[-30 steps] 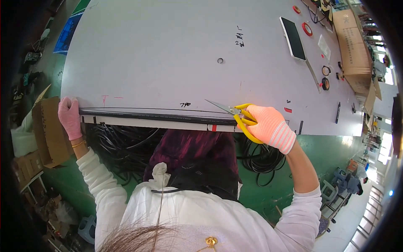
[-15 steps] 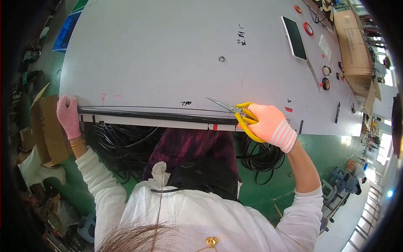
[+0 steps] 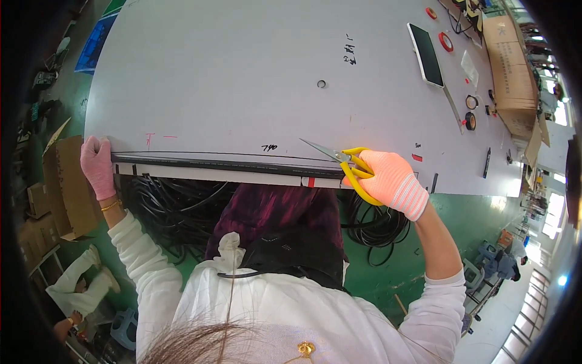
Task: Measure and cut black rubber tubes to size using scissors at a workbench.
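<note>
Black tubing or cable point(image 3: 242, 165) lies stretched along the near edge of the table, beside a thin drawn line. At its left end my left hand point(image 3: 97, 168), in a pink glove, is closed round it at the table's corner. My right hand point(image 3: 388, 182), in an orange-pink glove with striped cuff, grips yellow-handled scissors point(image 3: 359, 188). Their slim blades point left above the tabletop, and seem slightly parted near the pivot. The tubing's right end runs under the scissors and right glove, where it is hidden.
The pale table point(image 3: 230, 73) bears handwritten marks, a small ring point(image 3: 321, 84), a white-framed tablet point(image 3: 426, 56), tape rolls point(image 3: 470, 121) and a marker point(image 3: 487, 162). A cardboard box point(image 3: 509, 60) stands on the right. Coiled black cable point(image 3: 376, 224) hangs below the near edge.
Both hands stay nearly in place, still holding the tubing and scissors. At the lower left, a nearby person in pale clothing has shifted, and a hand and arm now show there.
</note>
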